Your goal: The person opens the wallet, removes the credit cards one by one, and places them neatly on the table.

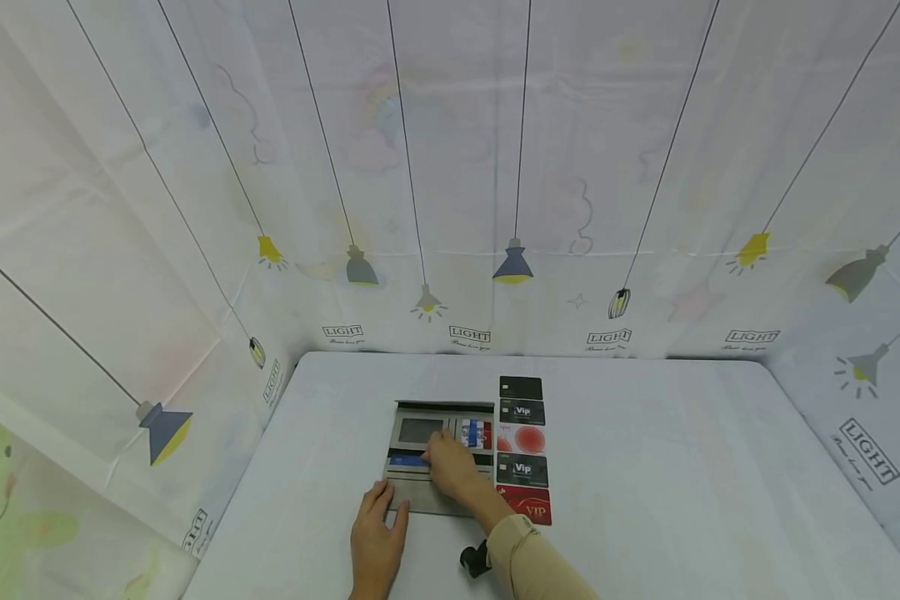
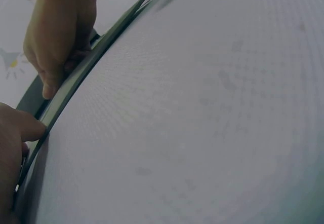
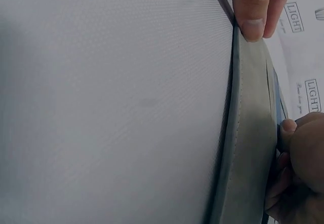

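An unfolded grey wallet (image 1: 438,498) lies on the white table, its card slots and a dark window pocket facing up. At its lower left corner, my left hand (image 1: 378,542) holds the edge between thumb and fingers. My right hand (image 1: 453,467) reaches over the wallet and pinches a blue card (image 1: 407,460) at the middle slot; the fingertips are partly hidden. In the right wrist view the thumb presses against the card's blue edge (image 3: 278,100). Red, white and blue patterned cards (image 1: 474,433) sit in the upper right pocket.
A column of several cards stands right of the wallet, with a black card (image 1: 521,387) on top and a red VIP card (image 1: 528,504) lowest. A small black object (image 1: 475,560) lies by the right sleeve. Curtains printed with lamps (image 1: 513,262) surround the table (image 1: 682,467).
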Demonstrator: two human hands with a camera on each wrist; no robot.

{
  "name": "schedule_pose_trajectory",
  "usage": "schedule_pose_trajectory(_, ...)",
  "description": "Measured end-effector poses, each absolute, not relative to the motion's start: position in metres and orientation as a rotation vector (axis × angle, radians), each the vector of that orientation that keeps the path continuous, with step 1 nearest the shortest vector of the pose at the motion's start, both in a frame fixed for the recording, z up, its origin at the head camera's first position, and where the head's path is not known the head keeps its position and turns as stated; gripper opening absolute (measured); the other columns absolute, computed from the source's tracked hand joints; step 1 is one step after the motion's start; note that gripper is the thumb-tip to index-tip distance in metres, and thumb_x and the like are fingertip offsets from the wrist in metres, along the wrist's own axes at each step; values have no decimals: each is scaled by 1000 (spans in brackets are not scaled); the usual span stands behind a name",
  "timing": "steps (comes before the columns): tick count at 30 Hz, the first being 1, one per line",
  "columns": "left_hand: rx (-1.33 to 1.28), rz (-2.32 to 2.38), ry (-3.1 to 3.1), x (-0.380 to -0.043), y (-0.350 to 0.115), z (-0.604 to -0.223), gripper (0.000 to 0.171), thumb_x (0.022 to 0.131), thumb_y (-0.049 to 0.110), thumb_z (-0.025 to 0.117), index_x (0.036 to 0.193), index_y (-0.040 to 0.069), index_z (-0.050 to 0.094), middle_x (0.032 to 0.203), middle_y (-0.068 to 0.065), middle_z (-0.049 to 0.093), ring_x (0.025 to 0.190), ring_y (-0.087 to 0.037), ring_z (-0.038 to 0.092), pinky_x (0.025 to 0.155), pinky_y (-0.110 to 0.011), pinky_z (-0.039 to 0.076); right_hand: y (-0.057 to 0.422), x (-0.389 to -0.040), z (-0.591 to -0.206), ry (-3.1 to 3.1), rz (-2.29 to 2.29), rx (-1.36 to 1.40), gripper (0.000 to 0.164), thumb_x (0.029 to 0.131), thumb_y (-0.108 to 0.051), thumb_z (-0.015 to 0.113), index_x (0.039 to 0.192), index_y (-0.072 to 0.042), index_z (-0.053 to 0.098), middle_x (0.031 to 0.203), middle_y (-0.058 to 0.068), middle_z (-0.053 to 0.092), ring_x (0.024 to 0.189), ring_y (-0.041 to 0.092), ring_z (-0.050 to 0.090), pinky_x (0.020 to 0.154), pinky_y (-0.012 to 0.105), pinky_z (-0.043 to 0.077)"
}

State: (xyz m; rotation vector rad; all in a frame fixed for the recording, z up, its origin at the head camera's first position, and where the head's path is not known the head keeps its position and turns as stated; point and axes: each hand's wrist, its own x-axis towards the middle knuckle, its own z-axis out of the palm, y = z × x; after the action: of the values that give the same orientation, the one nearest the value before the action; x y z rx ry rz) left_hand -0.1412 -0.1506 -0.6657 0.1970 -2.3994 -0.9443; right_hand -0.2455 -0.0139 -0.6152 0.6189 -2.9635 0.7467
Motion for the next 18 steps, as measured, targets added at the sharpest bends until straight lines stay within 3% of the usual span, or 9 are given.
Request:
schedule_pose_trajectory(9,201,-943,-2405,-141,-149,-663,38,80,10,84,112,-6,72,123,-15,70,121,-36,65,100,-50,55,-13,-247,-617,-2947,760,574,10,92,-7,70,92,-8,60,95,8,58,74,17,59,64,35,56)
schedule_pose_trajectory(18,200,-916,-2408,-142,-151,-665,40,80,14,85,113,-4,73,124,-14,70,121,-34,65,100,-47,55,-4,-251,-618,-2973,912,681,10,100,-20,62,101,-10,63,100,5,57,82,15,59,71,34,56)
